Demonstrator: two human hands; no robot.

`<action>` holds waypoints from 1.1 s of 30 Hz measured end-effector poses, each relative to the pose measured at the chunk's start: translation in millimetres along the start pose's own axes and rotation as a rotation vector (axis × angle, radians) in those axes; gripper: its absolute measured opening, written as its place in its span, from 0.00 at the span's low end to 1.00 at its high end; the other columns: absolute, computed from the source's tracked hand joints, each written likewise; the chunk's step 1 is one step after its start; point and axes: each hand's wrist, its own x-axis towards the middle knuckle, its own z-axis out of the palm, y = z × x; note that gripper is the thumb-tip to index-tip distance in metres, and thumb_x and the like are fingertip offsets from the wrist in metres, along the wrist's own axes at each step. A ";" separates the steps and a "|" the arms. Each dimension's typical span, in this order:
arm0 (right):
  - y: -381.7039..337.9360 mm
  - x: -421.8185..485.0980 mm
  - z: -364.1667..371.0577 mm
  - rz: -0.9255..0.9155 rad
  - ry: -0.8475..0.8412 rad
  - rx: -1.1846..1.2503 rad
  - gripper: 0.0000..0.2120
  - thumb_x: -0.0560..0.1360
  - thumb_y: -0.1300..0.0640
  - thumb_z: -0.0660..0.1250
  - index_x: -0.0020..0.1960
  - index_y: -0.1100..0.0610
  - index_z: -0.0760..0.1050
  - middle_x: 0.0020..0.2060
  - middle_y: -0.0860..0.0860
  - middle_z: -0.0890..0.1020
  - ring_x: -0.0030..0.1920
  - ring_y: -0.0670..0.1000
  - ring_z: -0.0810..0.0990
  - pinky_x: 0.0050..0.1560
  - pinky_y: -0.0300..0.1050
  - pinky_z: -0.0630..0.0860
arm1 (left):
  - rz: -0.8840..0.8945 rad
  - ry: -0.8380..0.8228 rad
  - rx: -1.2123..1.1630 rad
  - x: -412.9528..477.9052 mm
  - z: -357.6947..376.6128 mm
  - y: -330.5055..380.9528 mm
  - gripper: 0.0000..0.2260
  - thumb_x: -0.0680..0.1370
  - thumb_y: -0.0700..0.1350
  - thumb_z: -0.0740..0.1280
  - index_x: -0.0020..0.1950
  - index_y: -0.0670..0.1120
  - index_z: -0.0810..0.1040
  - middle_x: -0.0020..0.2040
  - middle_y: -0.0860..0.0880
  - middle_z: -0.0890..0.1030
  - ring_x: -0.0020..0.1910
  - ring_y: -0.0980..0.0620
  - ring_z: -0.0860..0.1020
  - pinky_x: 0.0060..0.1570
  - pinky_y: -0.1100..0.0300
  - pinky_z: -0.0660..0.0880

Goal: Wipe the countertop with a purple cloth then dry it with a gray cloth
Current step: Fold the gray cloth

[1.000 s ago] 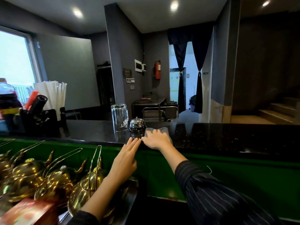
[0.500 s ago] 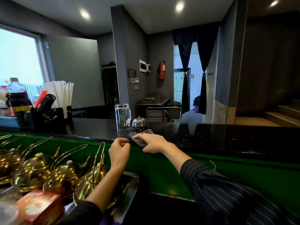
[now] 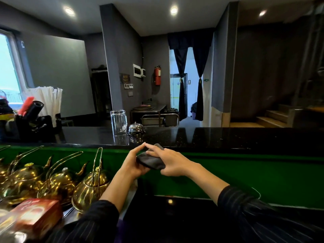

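Black desk [image 3: 228,137] runs the full width, glossy, with a green panel [image 3: 245,174] under its near edge. Brass kettles [image 3: 73,181] sit in a row low on my left, below the desk's near edge, and a red box [image 3: 35,214] sits in front of them. White straws [image 3: 47,100] stand at the desk's far left end. Clear glass [image 3: 118,122] stands upside down near the desk's far edge, left of middle, with the bell [image 3: 135,128] just beside it on the right.

Both my hands are in front of the desk's near edge, below the bell, over the green panel. Left hand [image 3: 134,163] grips the gray cloth [image 3: 150,159] from the left and under. Right hand [image 3: 172,163] holds it from the top, fingers laid over it. Index fingertips touch above the cloth. The cloth is bunched between my hands, off the desk surface, its top about level with the near edge. Striped dark sleeves on both arms.
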 end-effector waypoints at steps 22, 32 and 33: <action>16.2 -17.0 -0.9 0.651 0.299 1.636 0.24 0.72 0.74 0.64 0.62 0.54 0.68 0.59 0.60 0.72 0.55 0.61 0.76 0.45 0.62 0.76 | 0.301 0.324 0.039 -31.3 40.7 6.9 0.08 0.79 0.35 0.59 0.40 0.39 0.73 0.27 0.44 0.80 0.33 0.48 0.77 0.33 0.56 0.76; -10.1 118.6 1.3 0.500 0.477 0.863 0.21 0.69 0.71 0.70 0.58 0.56 0.72 0.60 0.57 0.73 0.52 0.53 0.74 0.42 0.40 0.74 | 0.510 0.636 0.947 25.3 -53.2 118.6 0.07 0.72 0.38 0.71 0.49 0.43 0.82 0.53 0.40 0.83 0.55 0.44 0.79 0.61 0.52 0.74; -10.4 130.2 3.2 0.488 0.478 0.801 0.18 0.70 0.70 0.70 0.57 0.58 0.73 0.59 0.57 0.71 0.50 0.52 0.72 0.36 0.36 0.70 | 0.514 0.643 1.006 30.6 -58.8 125.5 0.09 0.72 0.38 0.71 0.52 0.43 0.82 0.54 0.41 0.83 0.57 0.44 0.79 0.61 0.54 0.74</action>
